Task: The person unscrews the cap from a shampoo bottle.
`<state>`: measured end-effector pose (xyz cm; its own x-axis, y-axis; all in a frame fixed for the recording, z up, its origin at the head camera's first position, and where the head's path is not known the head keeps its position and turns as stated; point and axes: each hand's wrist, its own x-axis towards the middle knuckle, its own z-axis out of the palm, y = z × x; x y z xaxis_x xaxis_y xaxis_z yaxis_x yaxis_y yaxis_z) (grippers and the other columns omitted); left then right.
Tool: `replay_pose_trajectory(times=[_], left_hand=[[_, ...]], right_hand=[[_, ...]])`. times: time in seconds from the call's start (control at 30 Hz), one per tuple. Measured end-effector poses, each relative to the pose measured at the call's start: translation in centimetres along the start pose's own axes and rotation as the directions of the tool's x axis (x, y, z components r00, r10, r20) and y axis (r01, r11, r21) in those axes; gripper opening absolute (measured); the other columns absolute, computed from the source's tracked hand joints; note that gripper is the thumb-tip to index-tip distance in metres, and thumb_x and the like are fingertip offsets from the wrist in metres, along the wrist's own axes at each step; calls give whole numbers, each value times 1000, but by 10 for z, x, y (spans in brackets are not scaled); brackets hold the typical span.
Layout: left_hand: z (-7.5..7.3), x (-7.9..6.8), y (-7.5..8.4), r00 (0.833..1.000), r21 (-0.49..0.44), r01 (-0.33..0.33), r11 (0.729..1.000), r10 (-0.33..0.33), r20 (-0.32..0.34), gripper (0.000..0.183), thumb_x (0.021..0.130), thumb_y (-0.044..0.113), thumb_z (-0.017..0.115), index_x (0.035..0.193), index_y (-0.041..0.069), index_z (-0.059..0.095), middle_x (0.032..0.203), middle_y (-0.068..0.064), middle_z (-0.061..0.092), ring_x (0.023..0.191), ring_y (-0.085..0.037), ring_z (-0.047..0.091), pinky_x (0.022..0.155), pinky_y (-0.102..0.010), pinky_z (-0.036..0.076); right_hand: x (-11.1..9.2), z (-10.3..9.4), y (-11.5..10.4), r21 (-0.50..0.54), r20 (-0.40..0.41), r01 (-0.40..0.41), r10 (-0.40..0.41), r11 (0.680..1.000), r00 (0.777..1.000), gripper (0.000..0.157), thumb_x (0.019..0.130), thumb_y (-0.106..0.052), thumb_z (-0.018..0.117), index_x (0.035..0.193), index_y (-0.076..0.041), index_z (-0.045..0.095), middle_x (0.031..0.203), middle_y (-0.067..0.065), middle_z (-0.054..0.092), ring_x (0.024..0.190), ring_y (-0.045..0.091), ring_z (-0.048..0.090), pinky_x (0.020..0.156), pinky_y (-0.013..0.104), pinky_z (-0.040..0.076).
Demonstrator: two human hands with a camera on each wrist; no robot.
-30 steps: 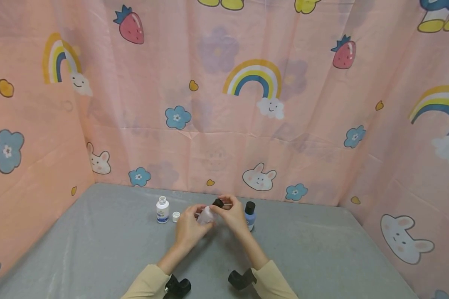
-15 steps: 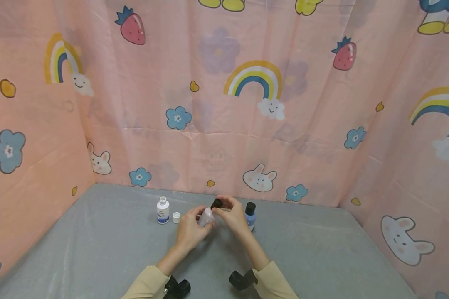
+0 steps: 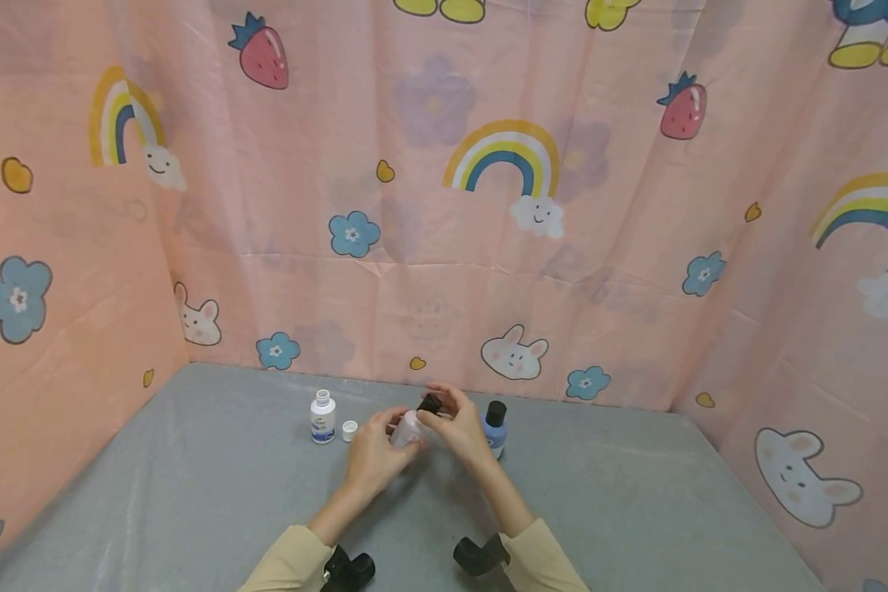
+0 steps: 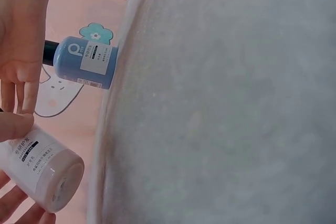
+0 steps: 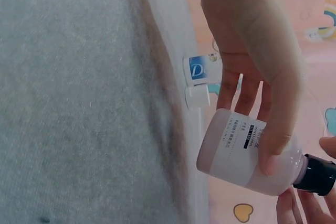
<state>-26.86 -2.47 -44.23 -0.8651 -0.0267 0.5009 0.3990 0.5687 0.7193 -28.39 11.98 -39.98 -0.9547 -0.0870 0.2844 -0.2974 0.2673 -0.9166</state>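
My left hand (image 3: 373, 454) grips a pale pink bottle (image 5: 233, 148) with a white label, its thumb lying across the bottle's side. The bottle is tilted, held up off the table, and its base faces the lens in the left wrist view. A black cap (image 5: 316, 174) sits at the bottle's neck. Fingers and thumb of my right hand (image 3: 460, 429) hold this cap from either side. In the left wrist view the cap is almost wholly hidden.
A blue bottle (image 3: 495, 434) with a black cap stands right of my hands on the grey table (image 3: 599, 510). To the left are a white bottle (image 3: 322, 419) without its cap and a small white cap (image 3: 349, 431). Behind hangs a pink patterned curtain (image 3: 414, 288).
Both hands stay in about the same place around the pink bottle. The right hand's fingers have shifted on the black cap, and the bottle's tilt has changed slightly.
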Motion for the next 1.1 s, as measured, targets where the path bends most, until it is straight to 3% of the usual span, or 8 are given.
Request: replay_pose_trajectory(times=[0.17, 0.27, 0.4, 0.77, 1.1], left_hand=[[-1, 1, 2, 999, 17, -7, 1000, 8, -40, 46, 67, 22, 86, 108, 7, 69, 93, -9, 70, 82, -20, 66, 67, -34, 53], [-1, 2, 2, 998, 33, -20, 999, 22, -56, 47, 65, 22, 87, 106, 8, 69, 91, -9, 69, 81, -20, 66, 65, -34, 53], [0, 2, 1, 997, 58, -47, 997, 50, -64, 47, 63, 22, 88, 104, 8, 69, 90, -8, 69, 80, -19, 65, 63, -34, 51], [1, -1, 2, 996, 50, -57, 997, 60, -60, 47, 66, 21, 87, 107, 8, 69, 93, -9, 70, 82, -21, 66, 68, -38, 54], [2, -1, -1, 997, 36, -65, 997, 66, -30, 43, 71, 19, 82, 109, 6, 68, 93, -11, 70, 81, -20, 65, 65, -35, 53]], right_hand=[[-1, 1, -1, -59, -68, -62, 58, 996, 996, 45, 83, -24, 74, 121, -5, 60, 117, 17, 62, 99, 27, 61, 79, 37, 52], [-1, 1, -1, -73, -100, -103, 95, 992, 990, 48, 80, -29, 76, 119, -4, 61, 110, 15, 63, 90, 21, 60, 70, 28, 49], [-1, 1, 0, -73, -120, -125, 115, 990, 986, 48, 78, -28, 77, 115, -3, 62, 100, 14, 63, 80, 17, 58, 64, 25, 46], [-1, -1, 2, -113, -122, -103, 89, 988, 989, 39, 78, -22, 77, 109, -3, 64, 103, 13, 65, 86, 20, 63, 69, 26, 49], [-2, -2, 1, -69, -95, -74, 67, 995, 993, 40, 79, -12, 75, 116, -4, 62, 111, 18, 65, 92, 26, 65, 75, 33, 55]])
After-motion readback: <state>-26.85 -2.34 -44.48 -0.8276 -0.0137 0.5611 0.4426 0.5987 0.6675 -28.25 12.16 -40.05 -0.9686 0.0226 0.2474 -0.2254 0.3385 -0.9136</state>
